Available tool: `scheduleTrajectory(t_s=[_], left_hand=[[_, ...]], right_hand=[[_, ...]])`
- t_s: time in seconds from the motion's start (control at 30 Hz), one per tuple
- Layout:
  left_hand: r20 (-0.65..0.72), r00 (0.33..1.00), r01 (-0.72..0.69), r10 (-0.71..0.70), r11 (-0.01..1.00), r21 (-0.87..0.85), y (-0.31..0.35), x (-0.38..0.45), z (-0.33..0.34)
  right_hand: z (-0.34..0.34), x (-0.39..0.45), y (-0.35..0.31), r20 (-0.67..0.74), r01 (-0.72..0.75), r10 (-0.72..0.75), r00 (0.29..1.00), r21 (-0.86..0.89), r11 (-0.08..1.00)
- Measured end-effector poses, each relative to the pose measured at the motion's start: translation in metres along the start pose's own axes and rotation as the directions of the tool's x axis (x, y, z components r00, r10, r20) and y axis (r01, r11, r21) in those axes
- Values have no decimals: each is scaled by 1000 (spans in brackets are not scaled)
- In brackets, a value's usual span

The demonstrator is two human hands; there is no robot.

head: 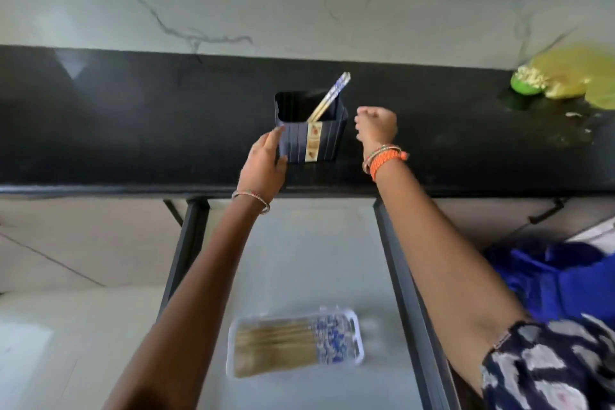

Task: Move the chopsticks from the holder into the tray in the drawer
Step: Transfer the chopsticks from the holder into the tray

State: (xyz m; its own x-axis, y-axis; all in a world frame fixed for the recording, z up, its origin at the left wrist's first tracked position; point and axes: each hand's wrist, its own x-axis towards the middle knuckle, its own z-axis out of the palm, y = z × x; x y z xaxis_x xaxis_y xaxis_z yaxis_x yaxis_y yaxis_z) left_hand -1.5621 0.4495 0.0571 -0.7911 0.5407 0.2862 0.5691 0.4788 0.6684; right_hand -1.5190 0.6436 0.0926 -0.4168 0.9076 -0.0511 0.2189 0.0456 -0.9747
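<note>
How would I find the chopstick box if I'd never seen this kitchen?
Look along the black counter, near its front edge above the open drawer. The holder stands between the two hands, dark and ribbed, with a cream strip down its front and chopsticks poking out.

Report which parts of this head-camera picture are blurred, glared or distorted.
Head view: the tray and its chopsticks in the drawer are smeared with blur; the holder stays fairly sharp; a pale glare patch sits on the black counter; wide-angle distortion bows the counter edge.
</note>
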Motion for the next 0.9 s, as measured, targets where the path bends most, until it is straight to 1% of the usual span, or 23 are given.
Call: scheduleTrajectory(t_s=[0.03,0.1,0.2,0.3,0.37,0.43,0.57,0.73,0.9], left_hand=[[-6,1000,-14,14,999,35,-2,17,-2],[-13,999,-32,34,993,114,-10,44,-3],[3,998,-65,66,975,212,-23,76,4],[27,995,-105,101,961,257,-29,89,13],[32,992,-128,124,953,273,-31,92,18],[42,989,-148,142,949,277,-33,91,22],[42,990,-141,134,950,277,-32,89,24],[42,993,-121,114,954,273,-32,91,23],[47,994,-111,103,959,262,-32,90,23]], right_hand=[[8,19,-9,-8,48,-49,999,-53,997],[24,51,-19,12,67,-66,998,-90,994],[48,89,-23,105,1,4,994,-53,999],[65,113,-20,119,0,5,993,-46,999],[72,122,-16,110,1,-3,994,12,1000],[75,126,-13,115,8,-12,993,34,999],[79,132,-13,146,18,-17,989,-3,1000],[80,131,-13,218,42,-27,976,-65,997],[78,133,-14,207,10,-6,978,-19,1000]])
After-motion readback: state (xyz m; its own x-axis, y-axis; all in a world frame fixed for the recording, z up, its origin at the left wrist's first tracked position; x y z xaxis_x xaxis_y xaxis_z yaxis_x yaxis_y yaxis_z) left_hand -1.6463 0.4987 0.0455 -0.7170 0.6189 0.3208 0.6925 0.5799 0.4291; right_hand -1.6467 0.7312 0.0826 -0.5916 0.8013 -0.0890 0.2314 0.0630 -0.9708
